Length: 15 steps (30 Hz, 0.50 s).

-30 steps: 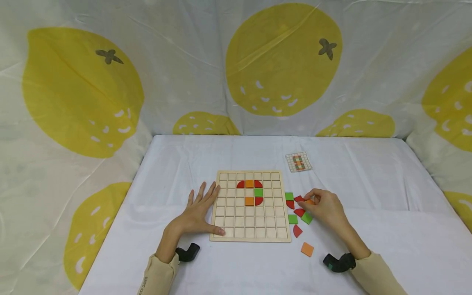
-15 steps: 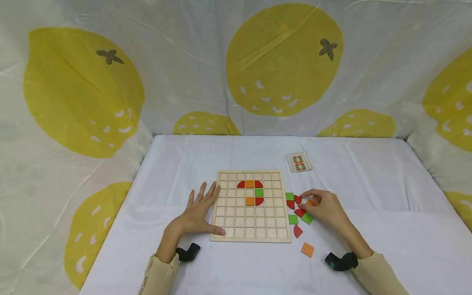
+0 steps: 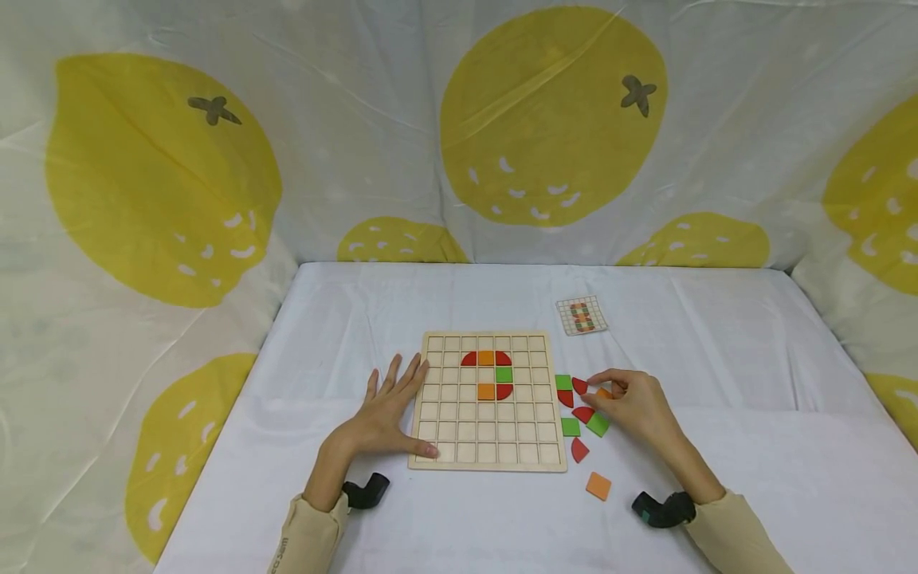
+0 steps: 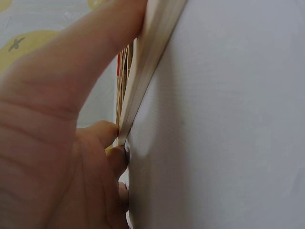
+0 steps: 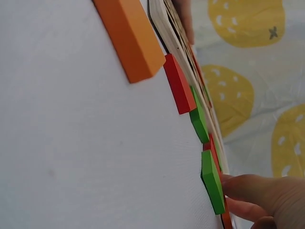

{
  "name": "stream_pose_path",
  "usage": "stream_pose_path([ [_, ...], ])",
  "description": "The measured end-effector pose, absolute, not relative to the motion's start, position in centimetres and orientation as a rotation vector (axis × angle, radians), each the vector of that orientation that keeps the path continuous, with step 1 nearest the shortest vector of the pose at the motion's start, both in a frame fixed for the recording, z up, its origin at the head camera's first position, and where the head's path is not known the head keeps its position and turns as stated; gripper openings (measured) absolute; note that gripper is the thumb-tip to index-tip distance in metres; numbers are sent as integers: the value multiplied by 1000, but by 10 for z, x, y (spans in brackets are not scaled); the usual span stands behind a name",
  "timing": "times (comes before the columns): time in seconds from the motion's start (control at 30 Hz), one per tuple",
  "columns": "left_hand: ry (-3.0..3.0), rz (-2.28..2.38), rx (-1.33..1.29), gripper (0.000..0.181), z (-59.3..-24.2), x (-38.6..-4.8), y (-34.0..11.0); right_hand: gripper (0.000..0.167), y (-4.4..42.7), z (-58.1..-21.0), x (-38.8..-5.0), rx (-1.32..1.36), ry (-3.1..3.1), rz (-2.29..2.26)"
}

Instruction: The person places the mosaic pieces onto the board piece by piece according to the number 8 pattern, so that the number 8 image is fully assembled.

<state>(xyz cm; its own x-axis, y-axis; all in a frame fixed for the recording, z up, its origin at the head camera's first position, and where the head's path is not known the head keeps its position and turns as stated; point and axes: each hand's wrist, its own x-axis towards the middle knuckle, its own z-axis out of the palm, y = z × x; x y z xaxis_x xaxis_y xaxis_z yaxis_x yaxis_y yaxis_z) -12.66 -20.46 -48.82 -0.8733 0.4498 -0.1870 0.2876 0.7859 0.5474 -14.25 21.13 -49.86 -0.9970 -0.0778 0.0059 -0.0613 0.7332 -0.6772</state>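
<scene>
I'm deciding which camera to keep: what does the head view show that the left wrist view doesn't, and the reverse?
Only the head view clearly shows the card, the right hand and the loose tiles beside it. Only the left wrist view shows the palm of the left hand and, up close, the side of the board. Both show the left hand, the board, the tablecloth and the fruit-print backdrop.

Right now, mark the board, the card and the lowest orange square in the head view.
Board (image 3: 486, 411): head view, bare cell near its middle.
Card (image 3: 582, 316): head view, middle of its printed pattern.
Orange square (image 3: 598, 486): head view, centre of top face.
</scene>
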Motion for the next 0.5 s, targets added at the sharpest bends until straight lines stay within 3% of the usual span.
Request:
stream_pose_path([
  [0.5,2675,743,579,140,-490,-127,-206,25,198,-490,-141,-170,2857,-1261],
])
